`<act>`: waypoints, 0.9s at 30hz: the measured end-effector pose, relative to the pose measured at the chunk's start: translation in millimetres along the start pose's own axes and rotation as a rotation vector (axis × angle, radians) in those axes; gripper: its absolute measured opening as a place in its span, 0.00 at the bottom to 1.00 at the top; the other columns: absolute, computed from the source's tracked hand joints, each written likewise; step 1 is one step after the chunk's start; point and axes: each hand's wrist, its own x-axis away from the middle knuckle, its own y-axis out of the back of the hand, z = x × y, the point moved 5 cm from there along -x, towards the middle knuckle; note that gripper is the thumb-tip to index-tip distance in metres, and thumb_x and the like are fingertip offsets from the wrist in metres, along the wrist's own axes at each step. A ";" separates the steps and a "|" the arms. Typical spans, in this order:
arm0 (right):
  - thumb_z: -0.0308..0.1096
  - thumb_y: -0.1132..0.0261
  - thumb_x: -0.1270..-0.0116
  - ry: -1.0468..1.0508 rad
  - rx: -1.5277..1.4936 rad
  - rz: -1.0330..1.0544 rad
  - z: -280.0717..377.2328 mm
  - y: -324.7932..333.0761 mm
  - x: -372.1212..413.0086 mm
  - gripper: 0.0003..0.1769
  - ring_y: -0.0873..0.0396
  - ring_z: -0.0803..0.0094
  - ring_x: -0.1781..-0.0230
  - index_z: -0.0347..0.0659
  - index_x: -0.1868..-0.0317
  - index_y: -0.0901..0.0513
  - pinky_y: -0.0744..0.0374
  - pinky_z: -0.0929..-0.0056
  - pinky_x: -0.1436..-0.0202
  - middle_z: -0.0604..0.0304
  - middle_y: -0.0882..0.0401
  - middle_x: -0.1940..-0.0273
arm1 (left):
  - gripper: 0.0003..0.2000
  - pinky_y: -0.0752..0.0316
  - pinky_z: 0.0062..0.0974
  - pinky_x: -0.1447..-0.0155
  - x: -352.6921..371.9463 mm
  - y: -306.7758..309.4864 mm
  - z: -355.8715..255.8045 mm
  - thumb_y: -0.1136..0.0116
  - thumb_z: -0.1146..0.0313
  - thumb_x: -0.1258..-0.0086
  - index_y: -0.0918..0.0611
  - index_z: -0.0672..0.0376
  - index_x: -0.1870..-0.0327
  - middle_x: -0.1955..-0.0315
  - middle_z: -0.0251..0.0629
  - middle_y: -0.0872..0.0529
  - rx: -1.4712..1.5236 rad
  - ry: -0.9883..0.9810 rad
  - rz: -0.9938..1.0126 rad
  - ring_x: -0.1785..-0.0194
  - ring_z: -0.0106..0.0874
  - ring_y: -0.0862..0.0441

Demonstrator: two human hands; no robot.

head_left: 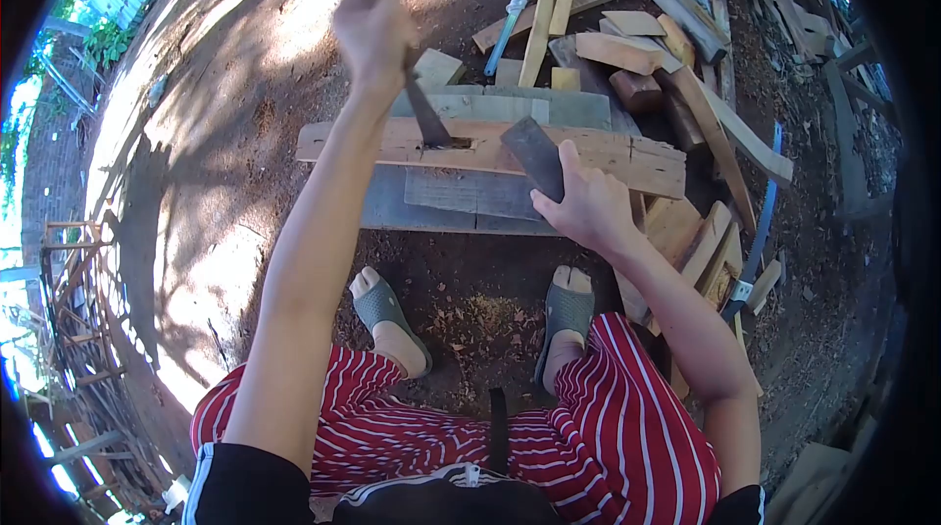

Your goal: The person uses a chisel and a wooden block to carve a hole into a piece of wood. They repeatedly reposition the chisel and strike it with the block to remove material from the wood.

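Observation:
My left hand (372, 40) is closed around the handle of a chisel (427, 113), held raised and slanting. The chisel's dark blade reaches down to a slot cut in a wooden beam (569, 148), and its tip is at the slot's left part. In my right hand (593, 201) is a dark rectangular block (534, 157), gripped at its lower end with the thumb along one side. It is held over the beam, right of the slot. Whether the block has a handle is hidden by the hand. The beam lies across a grey wooden bench (392, 201).
Cut wood pieces (618, 52) lie piled behind and right of the bench. A handsaw (765, 231) with a blue-grey blade rests at the right. A blue-handled tool (506, 35) lies behind the bench. My sandalled feet stand before it, with wood shavings (485, 314) between them.

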 end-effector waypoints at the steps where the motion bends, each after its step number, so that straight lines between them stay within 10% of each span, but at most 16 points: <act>1: 0.51 0.31 0.41 -0.008 -0.003 -0.005 -1.0 2.0 -0.5 0.37 0.15 0.46 0.72 0.36 0.40 0.34 0.18 0.50 0.66 0.44 0.17 0.74 | 0.10 0.37 0.21 0.83 8.8 14.7 -11.1 0.40 0.75 0.35 0.27 0.56 0.76 0.87 0.26 0.28 0.060 -0.052 -0.067 0.86 0.18 0.32; 27: 0.54 0.32 0.41 -0.051 -0.331 0.178 -14.0 17.5 -25.5 0.33 0.14 0.46 0.66 0.37 0.45 0.30 0.18 0.52 0.60 0.40 0.15 0.66 | 0.08 0.31 0.19 0.81 63.9 -15.0 -11.8 0.36 0.74 0.38 0.25 0.60 0.69 0.83 0.30 0.23 -0.091 -0.407 0.056 0.83 0.18 0.26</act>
